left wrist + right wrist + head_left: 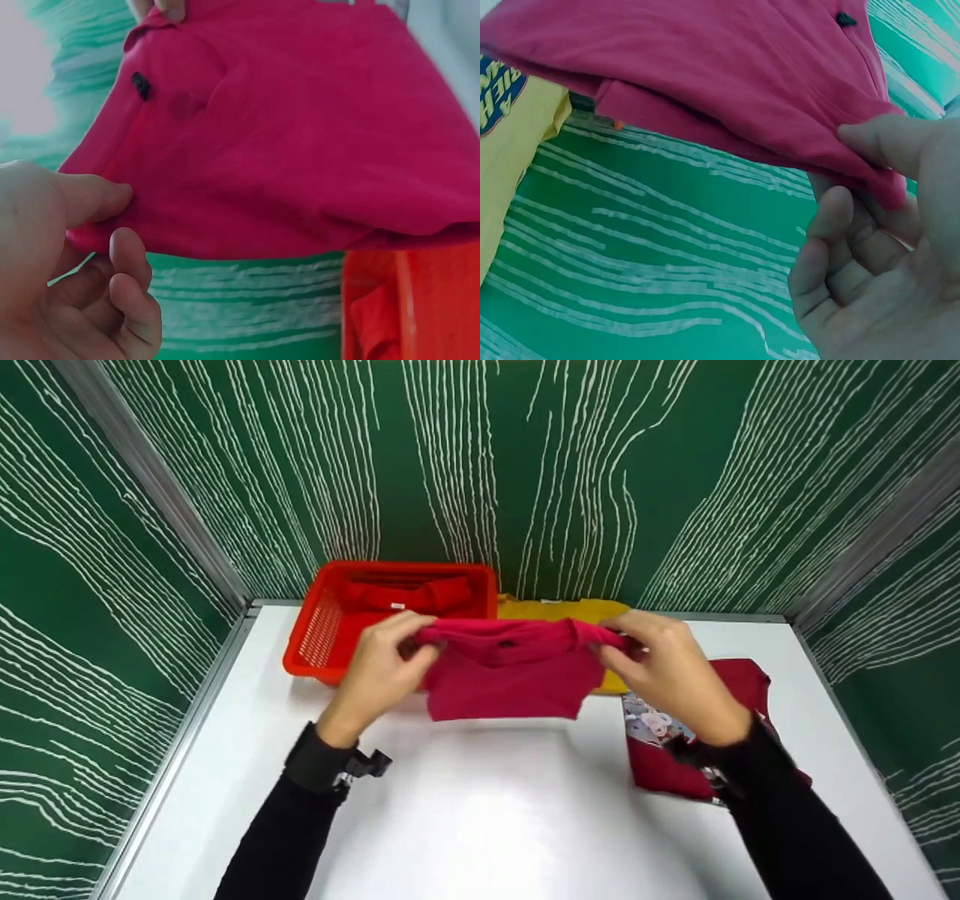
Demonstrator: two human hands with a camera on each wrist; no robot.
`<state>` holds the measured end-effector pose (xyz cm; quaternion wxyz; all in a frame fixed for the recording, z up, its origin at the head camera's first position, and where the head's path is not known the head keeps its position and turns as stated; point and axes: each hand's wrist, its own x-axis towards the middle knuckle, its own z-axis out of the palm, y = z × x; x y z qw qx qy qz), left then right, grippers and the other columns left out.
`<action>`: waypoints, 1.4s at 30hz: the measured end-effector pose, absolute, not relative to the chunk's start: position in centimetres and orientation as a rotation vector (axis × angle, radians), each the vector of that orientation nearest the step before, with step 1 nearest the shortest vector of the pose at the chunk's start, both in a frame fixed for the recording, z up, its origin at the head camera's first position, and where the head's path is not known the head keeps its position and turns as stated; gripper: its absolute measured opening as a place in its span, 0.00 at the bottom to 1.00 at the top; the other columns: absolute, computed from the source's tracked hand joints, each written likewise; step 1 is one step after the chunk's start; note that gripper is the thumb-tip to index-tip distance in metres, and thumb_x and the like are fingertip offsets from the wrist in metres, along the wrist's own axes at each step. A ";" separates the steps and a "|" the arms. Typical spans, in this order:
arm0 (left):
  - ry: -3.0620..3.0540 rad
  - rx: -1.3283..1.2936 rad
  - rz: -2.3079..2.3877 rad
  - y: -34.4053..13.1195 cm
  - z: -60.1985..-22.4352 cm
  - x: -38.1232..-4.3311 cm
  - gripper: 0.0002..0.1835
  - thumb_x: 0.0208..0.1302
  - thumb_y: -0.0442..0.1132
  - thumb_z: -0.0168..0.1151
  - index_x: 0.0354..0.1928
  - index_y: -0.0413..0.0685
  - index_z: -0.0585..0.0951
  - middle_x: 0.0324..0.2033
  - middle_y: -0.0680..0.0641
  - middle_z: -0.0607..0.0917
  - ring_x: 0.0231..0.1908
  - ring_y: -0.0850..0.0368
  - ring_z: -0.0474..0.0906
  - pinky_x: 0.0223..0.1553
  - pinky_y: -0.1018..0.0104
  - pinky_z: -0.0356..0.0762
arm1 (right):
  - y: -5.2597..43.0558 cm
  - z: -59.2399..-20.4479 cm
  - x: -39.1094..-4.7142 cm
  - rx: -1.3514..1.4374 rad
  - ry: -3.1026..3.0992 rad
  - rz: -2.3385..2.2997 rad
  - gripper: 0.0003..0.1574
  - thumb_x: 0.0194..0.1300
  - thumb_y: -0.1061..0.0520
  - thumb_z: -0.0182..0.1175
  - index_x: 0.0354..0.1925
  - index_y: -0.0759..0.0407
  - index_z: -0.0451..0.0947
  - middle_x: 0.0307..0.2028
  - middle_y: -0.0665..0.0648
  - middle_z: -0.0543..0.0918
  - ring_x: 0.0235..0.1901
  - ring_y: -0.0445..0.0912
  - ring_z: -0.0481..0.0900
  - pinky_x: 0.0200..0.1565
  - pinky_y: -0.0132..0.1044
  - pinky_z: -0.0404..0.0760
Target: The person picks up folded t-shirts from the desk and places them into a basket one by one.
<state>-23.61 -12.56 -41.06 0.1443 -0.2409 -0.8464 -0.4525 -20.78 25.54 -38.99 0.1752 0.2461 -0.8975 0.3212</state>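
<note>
A folded pink shirt [502,690] hangs in the air between both hands, above the white table, its lower edge drooping. My left hand [382,660] pinches its upper left corner between thumb and fingers. At the opposite corner, my right hand [667,667] holds the cloth the same way. In the left wrist view, the shirt's cloth [285,135] stretches away from the thumb, with a small dark mark [141,86] near one edge. The right wrist view shows the thumb pressed on the shirt's corner [817,135], the other fingers curled beneath.
Behind the shirt stands a red plastic basket [315,641] with a red garment [427,596] inside. A yellow garment [570,610] with blue printing lies beside it, partly hidden. To the right is a dark red folded garment [667,772] with a floral print. Green walls [525,472] enclose the table.
</note>
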 end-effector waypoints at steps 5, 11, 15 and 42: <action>-2.437 -0.596 -1.304 -15.3 -40.7 -24.1 0.15 0.70 0.31 0.71 0.57 0.43 0.91 0.50 0.47 0.93 0.45 0.55 0.84 0.49 0.65 0.83 | 22.7 -39.4 -22.2 0.749 -2.570 0.916 0.05 0.73 0.60 0.72 0.45 0.58 0.90 0.34 0.51 0.88 0.30 0.42 0.78 0.33 0.28 0.79; -2.475 -0.481 -1.318 -18.9 -40.6 -24.8 0.14 0.69 0.30 0.73 0.56 0.43 0.91 0.45 0.45 0.92 0.39 0.53 0.81 0.42 0.72 0.78 | 19.2 -40.1 -24.5 0.831 -2.575 0.962 0.03 0.74 0.59 0.70 0.43 0.58 0.89 0.28 0.52 0.82 0.25 0.43 0.73 0.29 0.32 0.73; -2.535 -0.390 -1.320 -21.4 -40.3 -25.6 0.15 0.71 0.29 0.70 0.57 0.42 0.91 0.42 0.42 0.89 0.38 0.51 0.80 0.40 0.72 0.78 | 16.6 -40.4 -26.5 0.892 -2.606 1.022 0.06 0.76 0.59 0.67 0.46 0.59 0.90 0.27 0.54 0.83 0.24 0.43 0.72 0.27 0.30 0.71; -2.832 -0.100 -1.103 -25.8 -38.1 -35.5 0.14 0.77 0.40 0.67 0.57 0.43 0.88 0.48 0.42 0.86 0.42 0.52 0.77 0.43 0.64 0.74 | 8.7 -40.8 -36.6 0.722 -2.819 0.914 0.12 0.83 0.56 0.61 0.51 0.64 0.87 0.42 0.61 0.88 0.39 0.52 0.81 0.47 0.45 0.84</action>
